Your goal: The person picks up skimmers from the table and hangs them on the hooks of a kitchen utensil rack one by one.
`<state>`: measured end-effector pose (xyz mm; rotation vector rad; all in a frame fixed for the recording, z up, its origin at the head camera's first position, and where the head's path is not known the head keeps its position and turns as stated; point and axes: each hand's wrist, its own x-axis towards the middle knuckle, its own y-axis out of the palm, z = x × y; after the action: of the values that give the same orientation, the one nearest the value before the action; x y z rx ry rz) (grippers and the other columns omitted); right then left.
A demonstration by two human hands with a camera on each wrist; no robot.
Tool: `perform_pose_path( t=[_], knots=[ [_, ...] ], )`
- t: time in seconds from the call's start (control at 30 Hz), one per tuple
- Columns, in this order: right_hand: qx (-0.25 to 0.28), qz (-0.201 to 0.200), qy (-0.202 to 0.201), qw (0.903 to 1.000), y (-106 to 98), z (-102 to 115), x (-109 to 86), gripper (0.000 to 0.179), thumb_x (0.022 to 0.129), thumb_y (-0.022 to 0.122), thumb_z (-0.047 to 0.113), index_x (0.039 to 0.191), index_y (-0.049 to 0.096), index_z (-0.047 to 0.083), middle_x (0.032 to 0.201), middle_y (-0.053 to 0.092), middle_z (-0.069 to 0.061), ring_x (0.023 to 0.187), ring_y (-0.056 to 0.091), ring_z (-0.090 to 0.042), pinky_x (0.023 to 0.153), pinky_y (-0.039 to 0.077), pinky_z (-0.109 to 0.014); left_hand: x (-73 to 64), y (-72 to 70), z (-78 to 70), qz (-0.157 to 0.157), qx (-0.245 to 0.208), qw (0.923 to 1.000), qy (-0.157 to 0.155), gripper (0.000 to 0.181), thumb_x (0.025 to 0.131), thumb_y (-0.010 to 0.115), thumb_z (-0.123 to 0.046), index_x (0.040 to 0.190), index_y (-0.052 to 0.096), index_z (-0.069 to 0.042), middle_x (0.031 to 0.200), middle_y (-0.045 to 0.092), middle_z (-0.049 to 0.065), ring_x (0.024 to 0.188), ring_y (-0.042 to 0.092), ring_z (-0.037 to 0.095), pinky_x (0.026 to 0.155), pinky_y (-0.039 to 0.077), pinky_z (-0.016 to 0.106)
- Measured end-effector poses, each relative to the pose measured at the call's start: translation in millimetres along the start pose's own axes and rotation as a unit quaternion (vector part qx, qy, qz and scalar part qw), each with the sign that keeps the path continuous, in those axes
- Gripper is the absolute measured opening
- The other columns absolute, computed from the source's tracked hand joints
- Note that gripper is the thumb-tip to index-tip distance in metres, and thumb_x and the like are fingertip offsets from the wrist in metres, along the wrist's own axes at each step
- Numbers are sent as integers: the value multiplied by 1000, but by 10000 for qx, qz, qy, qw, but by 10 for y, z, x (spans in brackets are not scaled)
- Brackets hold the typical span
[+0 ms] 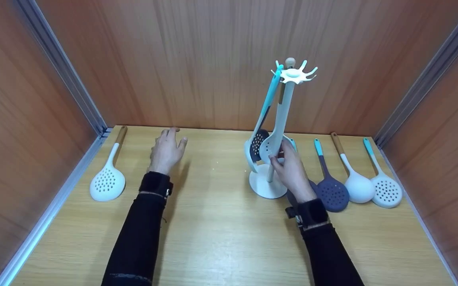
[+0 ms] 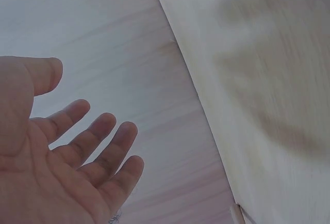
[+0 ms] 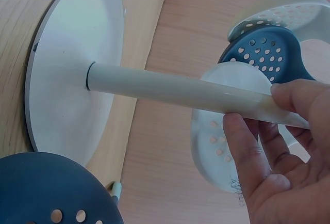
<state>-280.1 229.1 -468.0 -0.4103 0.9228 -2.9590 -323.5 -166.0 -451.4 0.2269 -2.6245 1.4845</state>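
My right hand (image 1: 291, 169) grips the white pole (image 3: 170, 91) of a utensil stand, thumb and fingers around it, above the round base (image 1: 268, 190). From the pronged top (image 1: 294, 75) hang a white slotted utensil with a turquoise handle (image 1: 272, 89), a navy slotted one (image 1: 257, 146) and a white slotted one (image 1: 267, 150). They hang to the left of the pole. My left hand (image 1: 166, 151) holds nothing, its fingers spread and slightly bent near the back wall. In the left wrist view its palm (image 2: 46, 188) shows.
A white skimmer (image 1: 107, 183) with a wooden handle lies far left. On the right lie a navy skimmer (image 1: 333, 194), a white ladle (image 1: 360, 188) and a white skimmer (image 1: 387, 191). Another navy utensil (image 3: 56, 188) is partly hidden by my right wrist. Wooden walls (image 1: 197, 63) enclose the table.
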Motion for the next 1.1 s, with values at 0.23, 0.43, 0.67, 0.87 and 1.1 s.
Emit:
perform_pose_path(
  t=[0.23,0.43,0.67,0.87,1.1],
  knots=[
    [-45,32,53,10000,-2,2,-5,62,116,69,3,174,47,2,163,62,-26,136,73,-44,118,65,-60,5,-69,106,108,46,9998,-148,58,123,56,-38,170,52,-4,170,56,30,153,57,59,119,55,81],
    [2,52,91,9999,-1,6,1,62,116,69,3,174,47,3,164,62,-25,137,72,-43,118,65,-60,19,-133,201,176,172,9995,-195,58,124,54,-38,171,51,-3,170,56,31,153,57,60,120,54,82],
    [27,60,108,9999,-8,2,0,64,117,68,3,176,45,4,166,60,-24,139,72,-43,119,64,-59,44,-219,311,188,225,9992,-269,59,124,55,-36,170,51,-1,171,54,34,152,57,63,119,53,83],
    [41,11,50,10000,4,-11,-4,61,117,68,3,174,46,2,163,61,-26,138,73,-45,119,64,-62,65,-298,397,213,277,9988,-331,60,123,56,-35,169,50,3,170,53,37,147,58,65,117,55,82],
    [43,18,106,9999,11,-12,-3,62,117,68,3,174,46,2,162,62,-26,137,73,-45,118,66,-61,66,-383,538,380,379,9971,-540,61,124,54,-35,170,47,5,171,50,40,149,56,66,120,53,83]
  ],
)
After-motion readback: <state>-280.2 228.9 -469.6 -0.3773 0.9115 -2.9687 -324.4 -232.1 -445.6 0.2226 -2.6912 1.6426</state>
